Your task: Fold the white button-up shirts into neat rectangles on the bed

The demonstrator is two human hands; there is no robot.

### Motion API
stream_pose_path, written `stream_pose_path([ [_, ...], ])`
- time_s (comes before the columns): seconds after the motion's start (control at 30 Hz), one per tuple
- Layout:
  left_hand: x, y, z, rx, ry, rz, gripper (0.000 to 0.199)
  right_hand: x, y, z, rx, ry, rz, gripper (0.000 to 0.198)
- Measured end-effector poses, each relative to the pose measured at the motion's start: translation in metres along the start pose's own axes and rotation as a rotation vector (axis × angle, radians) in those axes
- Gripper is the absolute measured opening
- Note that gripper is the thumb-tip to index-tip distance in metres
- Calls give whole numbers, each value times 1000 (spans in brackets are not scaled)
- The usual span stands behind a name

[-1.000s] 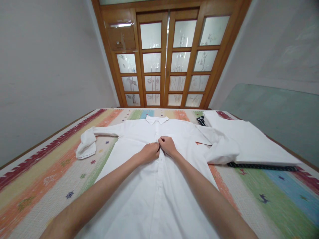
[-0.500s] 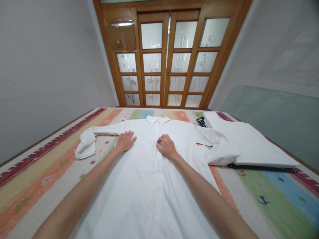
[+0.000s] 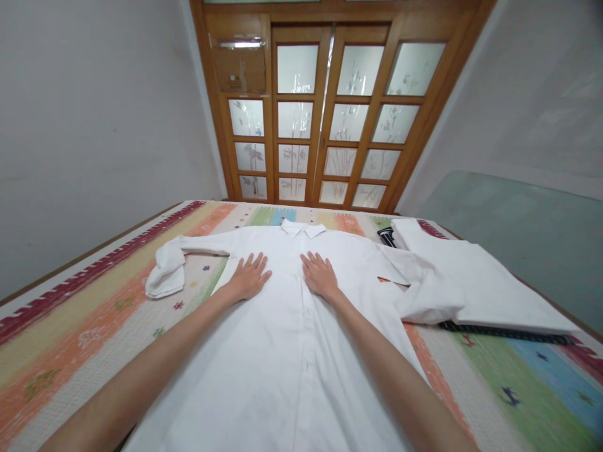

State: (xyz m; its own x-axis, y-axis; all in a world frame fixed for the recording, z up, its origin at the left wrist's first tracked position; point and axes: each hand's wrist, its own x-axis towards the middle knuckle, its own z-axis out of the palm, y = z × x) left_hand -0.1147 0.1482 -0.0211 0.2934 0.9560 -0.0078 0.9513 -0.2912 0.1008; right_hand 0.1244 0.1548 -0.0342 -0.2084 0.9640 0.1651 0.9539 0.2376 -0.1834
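One white shirt [image 3: 264, 364] is lying spread on one striped cloth [image 3: 522, 376]. Left hand [image 3: 252, 277] and right hand [image 3: 320, 275] are both resting flat on its front, fingers apart. One folded white garment [image 3: 494, 285] is lying rightward.

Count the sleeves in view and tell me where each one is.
2. The left sleeve of the white shirt bends over the patterned cloth; the right sleeve stretches toward the folded white fabric, which may hide more.

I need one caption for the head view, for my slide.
Bare left hand and right hand lie flat on a white collared fabric shirt spread on a striped multicoloured cloth.
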Motion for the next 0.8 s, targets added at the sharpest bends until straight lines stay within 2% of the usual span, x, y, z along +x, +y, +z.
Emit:
stream_pose_path([
  [0.2,-47,-9,6,5,56,-1,65,15,7,-4,5,-40,166,52],
  [0.33,-69,-16,6,13,59,-17,73,17,10,-8,-17,-95,149,56],
  [0.47,-92,-12,6,24,54,22,75,0,13,-12,-67,-155,24,63],
  [0.6,-119,-2,5,32,-3,101,76,-32,16,-12,-95,-136,-132,66],
  [0.8,-151,24,-4,-22,-70,387,71,-89,12,-14,-60,-79,-380,69],
])
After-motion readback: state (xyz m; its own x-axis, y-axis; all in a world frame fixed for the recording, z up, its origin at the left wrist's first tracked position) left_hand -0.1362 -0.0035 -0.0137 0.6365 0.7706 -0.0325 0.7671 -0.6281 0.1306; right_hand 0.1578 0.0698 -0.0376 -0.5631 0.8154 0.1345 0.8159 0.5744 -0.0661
